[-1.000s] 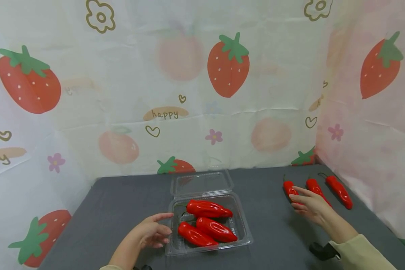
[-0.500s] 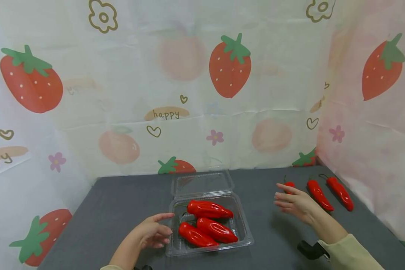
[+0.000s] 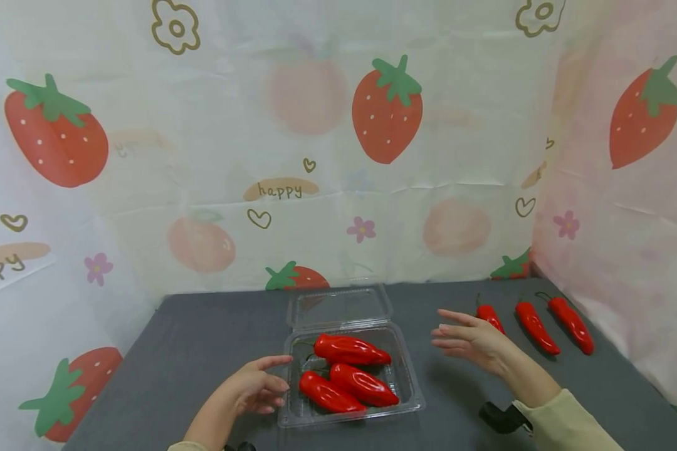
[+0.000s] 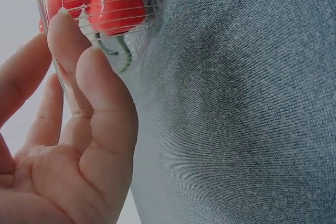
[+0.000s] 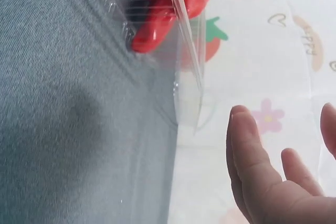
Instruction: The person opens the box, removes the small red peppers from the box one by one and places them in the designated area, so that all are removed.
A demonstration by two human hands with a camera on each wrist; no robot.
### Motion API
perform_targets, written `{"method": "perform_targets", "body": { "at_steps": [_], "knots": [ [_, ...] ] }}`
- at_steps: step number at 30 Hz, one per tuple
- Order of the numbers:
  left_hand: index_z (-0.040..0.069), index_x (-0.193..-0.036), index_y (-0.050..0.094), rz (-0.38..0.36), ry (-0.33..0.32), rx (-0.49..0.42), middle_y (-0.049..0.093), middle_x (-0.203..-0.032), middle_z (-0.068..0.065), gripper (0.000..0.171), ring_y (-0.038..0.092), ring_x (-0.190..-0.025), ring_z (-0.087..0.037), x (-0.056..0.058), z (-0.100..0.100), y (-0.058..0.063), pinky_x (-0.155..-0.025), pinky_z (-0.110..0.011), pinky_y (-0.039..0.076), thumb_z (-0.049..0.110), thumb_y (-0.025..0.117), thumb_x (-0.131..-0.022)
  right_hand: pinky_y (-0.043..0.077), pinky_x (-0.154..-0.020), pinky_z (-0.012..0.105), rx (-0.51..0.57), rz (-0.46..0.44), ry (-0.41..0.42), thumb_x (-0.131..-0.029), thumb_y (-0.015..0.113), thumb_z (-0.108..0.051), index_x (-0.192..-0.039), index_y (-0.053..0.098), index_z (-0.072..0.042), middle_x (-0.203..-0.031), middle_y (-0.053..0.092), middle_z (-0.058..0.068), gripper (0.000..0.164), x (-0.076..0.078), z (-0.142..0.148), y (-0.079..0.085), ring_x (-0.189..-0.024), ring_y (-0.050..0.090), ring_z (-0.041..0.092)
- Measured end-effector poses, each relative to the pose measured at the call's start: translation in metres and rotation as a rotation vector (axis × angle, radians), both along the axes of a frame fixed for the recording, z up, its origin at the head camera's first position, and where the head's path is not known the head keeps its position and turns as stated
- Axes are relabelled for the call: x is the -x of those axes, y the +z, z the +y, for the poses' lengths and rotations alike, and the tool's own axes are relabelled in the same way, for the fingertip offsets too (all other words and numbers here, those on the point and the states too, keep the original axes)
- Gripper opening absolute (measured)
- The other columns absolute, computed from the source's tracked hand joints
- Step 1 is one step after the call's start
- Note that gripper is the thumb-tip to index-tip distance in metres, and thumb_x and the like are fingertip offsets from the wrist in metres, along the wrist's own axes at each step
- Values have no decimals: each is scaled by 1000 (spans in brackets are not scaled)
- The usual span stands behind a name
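Note:
A clear plastic box (image 3: pixel 410 376) stands on the grey cloth, its hinged lid (image 3: pixel 341 307) folded back. Three glossy red peppers lie inside: one at the back (image 3: pixel 352 349), a middle pepper (image 3: pixel 363 385) and a front pepper (image 3: pixel 330 394). My left hand (image 3: pixel 252 388) is at the box's left side with loosely bent fingers; in the left wrist view its fingertips (image 4: pixel 62 30) come up against the box wall (image 4: pixel 58 66). My right hand (image 3: pixel 476 344) hovers right of the box, fingers extended and holding nothing. It partly covers a red pepper (image 3: pixel 489 316) behind it.
Farther right on the cloth-covered table (image 3: pixel 220 332) lie two more red peppers, a slanting one (image 3: pixel 537 329) and one by the right edge (image 3: pixel 572 326). A strawberry-print curtain (image 3: pixel 327 244) closes off the back and sides. A black strap piece (image 3: pixel 502 418) hangs under my right wrist.
My right hand has moved left, away from the peppers on the right and towards the box, uncovering more of them. The left hand and the peppers have stayed put.

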State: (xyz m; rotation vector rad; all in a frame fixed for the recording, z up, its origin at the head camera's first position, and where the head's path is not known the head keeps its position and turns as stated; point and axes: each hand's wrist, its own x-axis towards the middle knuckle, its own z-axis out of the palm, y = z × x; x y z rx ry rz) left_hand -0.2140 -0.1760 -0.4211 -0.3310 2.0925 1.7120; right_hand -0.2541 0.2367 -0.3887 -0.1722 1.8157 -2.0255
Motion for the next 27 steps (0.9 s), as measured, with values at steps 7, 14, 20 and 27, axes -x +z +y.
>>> {"method": "perform_targets", "body": {
  "at_steps": [7,14,20,27],
  "knots": [
    [2,-141,47,2,5,3,62,-79,-8,58,61,-54,-12,0,0,-1,-50,-24,47,-5,62,-86,36,-104,51,5,8,65,-98,59,-18,-151,13,8,-130,56,23,76,2,-13,-1,-110,63,27],
    [2,-141,46,5,2,-1,62,-77,-6,58,60,-54,-12,0,1,0,-50,-24,47,-5,61,-86,31,-107,54,-2,7,102,-98,59,-17,-151,15,9,-138,45,33,73,2,-28,-5,-114,60,32],
    [2,-141,47,7,0,-4,62,-78,-6,57,60,-54,-12,1,1,-1,-50,-25,47,-5,62,-86,33,-106,54,-22,10,114,-99,56,-14,-150,15,10,-140,40,36,70,5,-40,-11,-117,58,35],
    [0,-141,44,14,-21,-20,61,-75,-4,59,60,-54,-11,0,-1,0,-51,-24,47,-5,61,-86,35,-104,54,-33,4,107,-98,56,-9,-149,19,12,-137,45,33,66,8,-55,-15,-122,53,41]
  ]
}}
